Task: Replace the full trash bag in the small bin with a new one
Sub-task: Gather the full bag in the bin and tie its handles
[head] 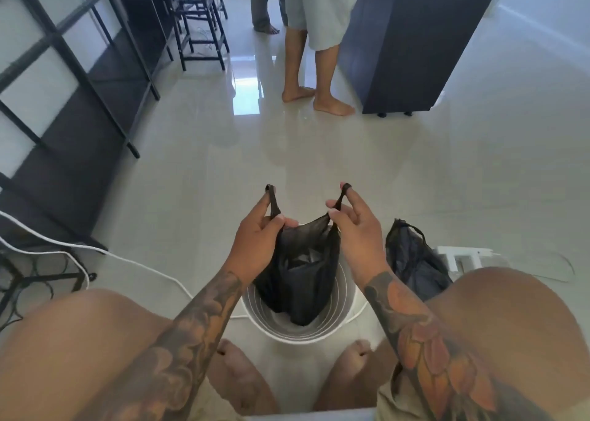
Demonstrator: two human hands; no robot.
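The left hand (258,238) pinches one handle of a black bag (300,280) with its fingers (281,220). The right hand (354,229) pinches the other handle the same way. The bag hangs just below both hands, with its bottom inside the small white bin (343,326). Another black bag, tied shut (412,261), sits on the floor (287,152) just right of the right hand.

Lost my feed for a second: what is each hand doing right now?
Left hand: pinching one handle of the black bag over the white bin.
Right hand: pinching the other handle.
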